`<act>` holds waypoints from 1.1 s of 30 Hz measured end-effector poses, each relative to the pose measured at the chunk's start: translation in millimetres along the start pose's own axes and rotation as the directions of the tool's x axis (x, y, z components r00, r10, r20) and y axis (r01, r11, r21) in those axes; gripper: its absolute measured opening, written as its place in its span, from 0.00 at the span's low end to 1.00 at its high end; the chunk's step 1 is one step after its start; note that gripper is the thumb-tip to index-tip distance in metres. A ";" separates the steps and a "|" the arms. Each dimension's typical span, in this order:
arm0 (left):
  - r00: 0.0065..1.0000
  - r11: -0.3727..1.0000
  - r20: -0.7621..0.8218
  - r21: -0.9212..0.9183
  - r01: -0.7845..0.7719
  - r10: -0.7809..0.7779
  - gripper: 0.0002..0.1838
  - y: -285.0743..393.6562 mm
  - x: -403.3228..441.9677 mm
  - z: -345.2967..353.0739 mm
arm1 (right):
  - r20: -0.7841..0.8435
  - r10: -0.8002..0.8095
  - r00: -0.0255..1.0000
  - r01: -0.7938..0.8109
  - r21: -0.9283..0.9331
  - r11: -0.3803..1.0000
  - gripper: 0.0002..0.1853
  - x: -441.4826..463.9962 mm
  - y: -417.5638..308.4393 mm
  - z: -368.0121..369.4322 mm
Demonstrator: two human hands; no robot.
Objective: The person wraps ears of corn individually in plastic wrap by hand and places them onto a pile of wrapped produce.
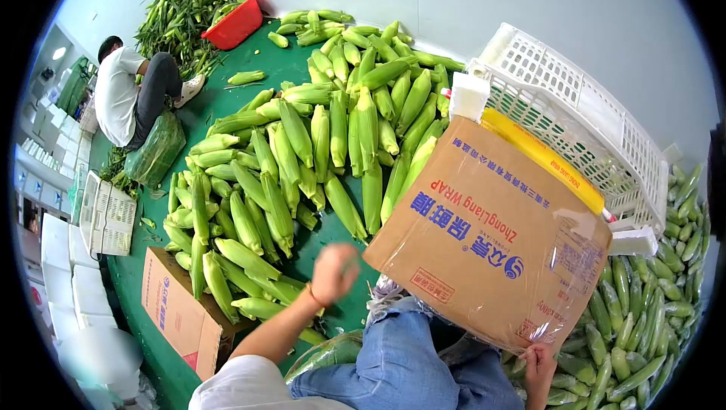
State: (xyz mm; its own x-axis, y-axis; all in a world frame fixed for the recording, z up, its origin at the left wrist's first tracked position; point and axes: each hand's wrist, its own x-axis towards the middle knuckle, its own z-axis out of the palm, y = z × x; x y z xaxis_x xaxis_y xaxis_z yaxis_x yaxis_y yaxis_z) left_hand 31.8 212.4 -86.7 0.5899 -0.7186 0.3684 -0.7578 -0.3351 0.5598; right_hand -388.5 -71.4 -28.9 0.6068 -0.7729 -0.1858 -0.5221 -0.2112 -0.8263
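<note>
My left hand (335, 274) is over the near side of a large heap of green-husked corn (321, 138), its fingers smeared by motion. Nothing can be made out in it. My right hand (540, 364) is at the lower right edge of a cardboard box (469, 221) in front of my lap. Its fingers look pinched on clear plastic wrap (529, 328) that shines along that edge. A yellow roll of wrap (543, 159) lies along the box's far edge, between white foam blocks (468, 95).
Wrapped corn (631, 312) is heaped at the right. A white crate (605, 130) stands behind the box. An open carton (178, 304) is at the left. Another person (125, 96) sits far left, near a red basin (234, 24) and husks (181, 20).
</note>
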 end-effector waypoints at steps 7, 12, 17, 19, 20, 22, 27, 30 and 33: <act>0.346 0.460 -0.368 -0.292 0.838 -0.863 0.45 -291.4 114.7 22.2 | 0.020 0.032 0.999 -0.030 -0.107 0.994 0.03 4.8 1.3 -3.9; 0.201 0.231 -0.117 -0.578 0.783 -0.973 0.35 -310.3 113.5 4.0 | 0.006 0.089 0.996 -0.087 -0.131 0.988 0.04 2.1 -7.7 -3.3; 0.512 0.195 0.101 -0.849 0.491 -0.853 0.24 -79.6 81.3 -50.0 | 0.025 0.160 0.987 -0.151 -0.212 0.966 0.05 12.1 -43.9 -2.8; 0.829 0.544 0.111 -0.706 0.454 -0.549 0.28 -14.4 64.2 -63.3 | 0.013 0.193 0.981 -0.187 -0.193 0.963 0.06 13.3 -55.7 -0.8; 0.922 0.740 0.130 -0.560 0.373 -0.366 0.29 11.2 65.1 -65.9 | -0.005 0.191 0.982 -0.188 -0.187 0.964 0.06 13.0 -53.6 0.2; 0.965 0.954 0.252 -0.299 0.013 0.066 0.32 63.0 84.0 -64.5 | -0.040 0.166 0.985 -0.170 -0.186 0.968 0.06 13.3 -49.8 7.2; 0.698 0.803 0.405 -0.209 -0.558 0.590 0.31 163.6 138.2 9.8 | -0.242 0.154 0.958 -0.254 -0.469 0.846 0.05 -9.8 -64.0 23.8; 0.639 0.805 0.494 -0.292 -0.517 0.589 0.31 163.7 150.8 41.7 | -0.137 0.191 0.972 -0.154 0.238 0.959 0.08 -16.6 -92.0 7.0; 0.609 0.862 0.612 -0.310 -0.401 0.504 0.32 165.7 155.1 42.2 | -0.295 -0.008 0.956 0.156 0.485 0.861 0.13 27.7 -121.4 15.2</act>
State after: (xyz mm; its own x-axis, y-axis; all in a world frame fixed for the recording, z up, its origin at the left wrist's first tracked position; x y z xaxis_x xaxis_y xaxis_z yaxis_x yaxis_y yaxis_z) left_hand -14.1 19.7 31.8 -0.1931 -0.9798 0.0521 -0.8033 0.1884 0.5650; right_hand -299.2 -58.1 58.3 0.4071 -0.9133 -0.0144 -0.0637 -0.0126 -0.9979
